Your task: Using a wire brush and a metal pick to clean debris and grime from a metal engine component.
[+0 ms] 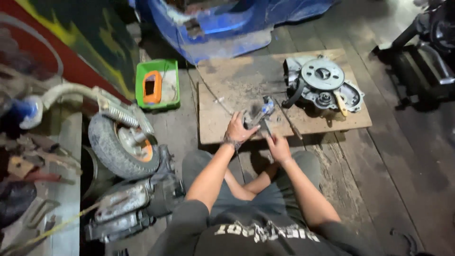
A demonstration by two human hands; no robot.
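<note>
My left hand (238,129) grips a small grey metal part (254,115) at the front edge of a worn wooden board (222,80) on the floor. Just to its right, my right hand (278,147) is closed around a thin tool (264,127) that touches the part. A small blue-tipped piece (268,106) sits at the top of the part. On the board's right end lies a grey engine casing (323,85) with a round plate and a black belt. A long thin rod (290,124) lies between the casing and my hands.
A green tray (141,85) holding an orange meter (152,87) stands left of the board. A small wheel with an engine block (124,142) lies at the left. A blue scooter body (222,23) is behind the board; a black stand (422,61) is at far right.
</note>
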